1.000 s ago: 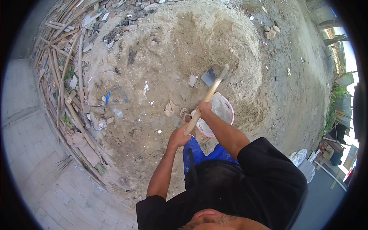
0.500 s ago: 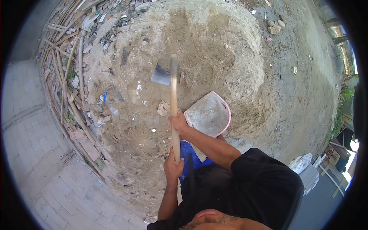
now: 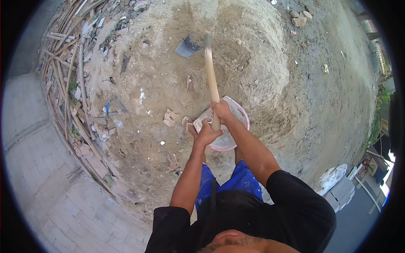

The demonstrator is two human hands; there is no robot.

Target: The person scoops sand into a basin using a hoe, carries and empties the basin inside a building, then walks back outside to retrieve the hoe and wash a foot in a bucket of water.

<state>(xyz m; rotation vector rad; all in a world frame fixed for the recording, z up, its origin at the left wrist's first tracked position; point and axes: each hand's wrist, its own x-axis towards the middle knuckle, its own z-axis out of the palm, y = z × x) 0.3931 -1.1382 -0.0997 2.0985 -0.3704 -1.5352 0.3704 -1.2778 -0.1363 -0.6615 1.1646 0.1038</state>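
Observation:
Both hands grip the wooden handle of a hoe point(image 3: 212, 78). My right hand point(image 3: 222, 111) is wrapped round the handle farther forward, and my left hand point(image 3: 206, 133) closes on its near end. The dark metal hoe blade point(image 3: 188, 46) is out ahead, over or against the sandy soil; whether it touches is unclear. Below my hands and forearms lies a shallow D-shaped pan point(image 3: 234, 105) with a pinkish rim, dusted grey inside and partly covered from view.
A mound of loose soil point(image 3: 265, 71) spreads ahead. Bamboo poles and rubble point(image 3: 69, 92) line the left, beside grey paving point(image 3: 55, 168). Several stones point(image 3: 300, 20) lie far right. My sandaled foot point(image 3: 188, 123) stands beside the pan.
The hoe has shifted forward and right, its blade now farther from me. My left hand has moved up beside my right hand, and both are now over the pan.

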